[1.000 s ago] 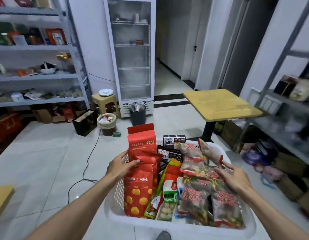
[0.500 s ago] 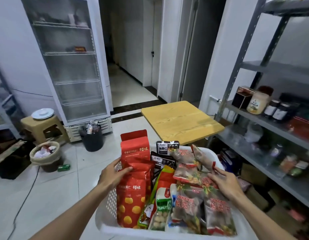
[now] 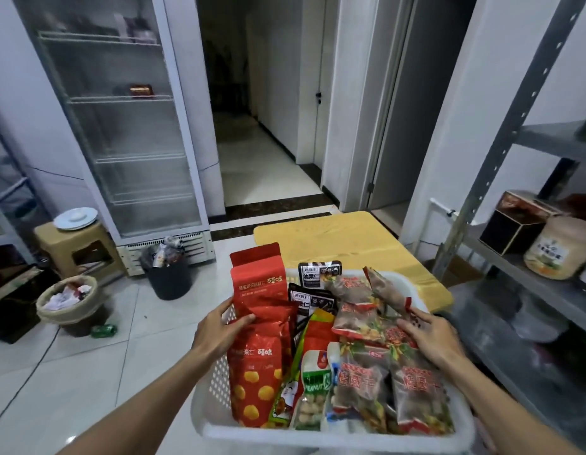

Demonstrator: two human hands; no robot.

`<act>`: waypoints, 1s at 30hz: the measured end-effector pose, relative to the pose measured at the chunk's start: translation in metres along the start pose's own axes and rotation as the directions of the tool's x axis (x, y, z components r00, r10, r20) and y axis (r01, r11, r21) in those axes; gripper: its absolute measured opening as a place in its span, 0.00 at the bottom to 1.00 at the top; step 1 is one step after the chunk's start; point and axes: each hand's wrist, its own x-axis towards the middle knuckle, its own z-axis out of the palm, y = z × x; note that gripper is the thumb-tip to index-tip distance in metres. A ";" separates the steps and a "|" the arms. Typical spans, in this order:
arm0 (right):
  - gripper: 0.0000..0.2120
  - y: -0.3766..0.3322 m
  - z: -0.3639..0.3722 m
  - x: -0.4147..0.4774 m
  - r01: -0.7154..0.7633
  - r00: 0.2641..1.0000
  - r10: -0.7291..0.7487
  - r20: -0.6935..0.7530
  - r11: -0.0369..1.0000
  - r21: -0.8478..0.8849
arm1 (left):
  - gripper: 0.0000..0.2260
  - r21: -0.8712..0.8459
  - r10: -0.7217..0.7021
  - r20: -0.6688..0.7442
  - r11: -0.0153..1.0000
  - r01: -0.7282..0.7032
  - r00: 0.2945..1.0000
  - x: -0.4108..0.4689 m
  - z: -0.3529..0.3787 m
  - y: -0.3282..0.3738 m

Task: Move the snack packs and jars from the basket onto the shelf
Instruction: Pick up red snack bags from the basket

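Observation:
A white plastic basket is held in front of me, full of snack packs. Two red packs stand at its left. Black packs sit at the back, a green peanut pack in the middle, and several clear brown packs on the right. My left hand grips the basket's left rim, thumb against a red pack. My right hand grips the right rim, fingers lying over the brown packs. A grey metal shelf stands to the right.
On the shelf sit a pale jar and a dark box. A yellow table is just beyond the basket. A glass-door fridge, a black bin, a wicker bin and a stool stand at the left.
The view has swung right and the right shelf has come closer. The left wall shelves have left the frame. Both hands keep the same hold on the basket.

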 end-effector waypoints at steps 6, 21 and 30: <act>0.27 -0.021 -0.004 0.131 0.065 0.997 -0.065 0.044 0.998 -0.008 | 0.33 -0.018 -0.036 -0.073 0.999 0.035 0.997 0.093 0.043 0.034; 0.27 -0.087 0.036 0.410 0.139 0.980 -0.133 0.150 0.990 -0.031 | 0.35 -0.068 -0.129 -0.162 0.991 0.119 0.978 0.318 0.086 0.075; 0.28 -0.099 0.083 0.535 0.166 0.949 -0.157 0.272 0.986 -0.012 | 0.36 -0.138 -0.249 -0.230 0.965 0.222 0.941 0.391 0.112 0.071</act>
